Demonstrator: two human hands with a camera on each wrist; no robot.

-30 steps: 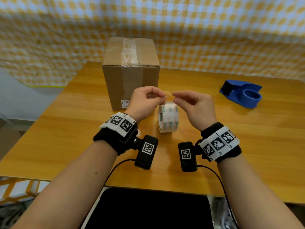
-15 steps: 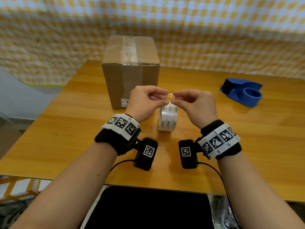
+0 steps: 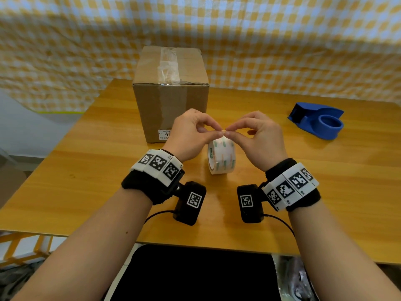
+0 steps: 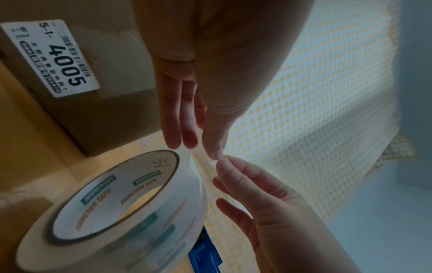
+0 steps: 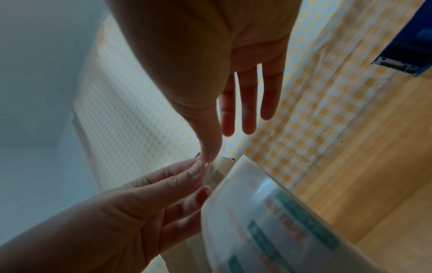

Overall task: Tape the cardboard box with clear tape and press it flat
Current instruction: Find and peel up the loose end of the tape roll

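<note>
Both hands have closed in since a second ago: the left hand [image 3: 191, 132] and right hand [image 3: 257, 135] now meet fingertip to fingertip, each thumb and forefinger pinching the loose tape end [image 4: 209, 157] just above the tape roll [image 3: 221, 157], other fingers fanned loose. My guess is they're peeling it free to pull a strip. The roll stands on edge, so it can unwind. The cardboard box [image 3: 171, 94] sits just behind, already carrying a tape strip on top. A blue dispenser [image 3: 319, 120] sits well off right on the wooden table [image 3: 86, 170], with a yellow checked cloth [image 3: 282, 51] behind.
</note>
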